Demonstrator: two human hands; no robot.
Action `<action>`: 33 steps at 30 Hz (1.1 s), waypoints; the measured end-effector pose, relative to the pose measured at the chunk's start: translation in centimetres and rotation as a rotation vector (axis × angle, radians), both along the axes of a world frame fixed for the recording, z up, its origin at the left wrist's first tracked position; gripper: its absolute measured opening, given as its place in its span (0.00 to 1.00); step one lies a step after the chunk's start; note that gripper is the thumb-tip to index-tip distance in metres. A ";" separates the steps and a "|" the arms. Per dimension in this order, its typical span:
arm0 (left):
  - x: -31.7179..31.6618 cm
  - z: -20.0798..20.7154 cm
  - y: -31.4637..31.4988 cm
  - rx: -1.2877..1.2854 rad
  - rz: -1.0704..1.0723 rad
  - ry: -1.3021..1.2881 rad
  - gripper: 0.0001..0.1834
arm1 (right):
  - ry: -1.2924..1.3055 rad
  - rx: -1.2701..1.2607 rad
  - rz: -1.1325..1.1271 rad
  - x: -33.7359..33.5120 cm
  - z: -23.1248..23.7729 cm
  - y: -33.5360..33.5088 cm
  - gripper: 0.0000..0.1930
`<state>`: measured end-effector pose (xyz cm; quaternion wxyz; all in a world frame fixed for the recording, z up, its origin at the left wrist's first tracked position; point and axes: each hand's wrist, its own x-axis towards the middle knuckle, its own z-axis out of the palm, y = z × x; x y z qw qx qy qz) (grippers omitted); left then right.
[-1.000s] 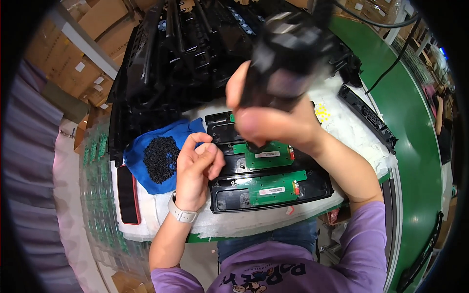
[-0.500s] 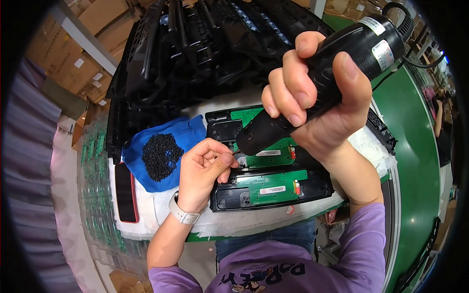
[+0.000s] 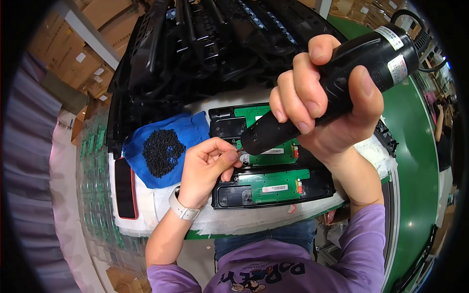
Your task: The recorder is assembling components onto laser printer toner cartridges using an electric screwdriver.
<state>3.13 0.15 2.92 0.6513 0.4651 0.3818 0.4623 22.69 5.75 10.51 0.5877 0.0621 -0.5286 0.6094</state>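
Note:
My right hand (image 3: 332, 102) is wrapped round a black electric screwdriver (image 3: 361, 63), tilted with its nose down to the left. At that nose, the thumb and fingertips of my left hand (image 3: 210, 163) pinch together; whatever they hold is too small to make out. Beneath both hands lie black plastic housings with green circuit boards in them. The nearer circuit board (image 3: 288, 181) sits in its black housing (image 3: 229, 195), while the farther board (image 3: 273, 157) is partly hidden by the screwdriver. Left of my left hand, a heap of small black screws (image 3: 163, 152) rests on a blue cloth (image 3: 139, 168).
Large black plastic parts (image 3: 215, 53) are piled at the back of the white-covered table (image 3: 234, 215). A red-edged phone (image 3: 126, 190) lies at the left edge, beside clear trays (image 3: 95, 190) with green boards. The screwdriver's cord (image 3: 410, 14) loops at the upper right.
My right hand and the screwdriver have shifted slightly right in the picture. My left fingertips stay pinched at the screwdriver's nose. The housings and screws look the same.

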 end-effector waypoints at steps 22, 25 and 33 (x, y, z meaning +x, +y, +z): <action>-0.2 -0.8 0.7 0.005 0.190 -0.024 0.12 | -0.503 -0.209 -0.078 -1.8 0.0 -1.0 0.15; -0.3 -0.8 0.7 0.010 0.186 0.062 0.11 | -0.498 -0.168 -0.113 -2.2 -0.7 -1.0 0.14; -0.2 -1.0 0.8 0.020 0.167 0.103 0.14 | -0.642 -0.090 -0.040 -2.0 -0.6 -1.3 0.12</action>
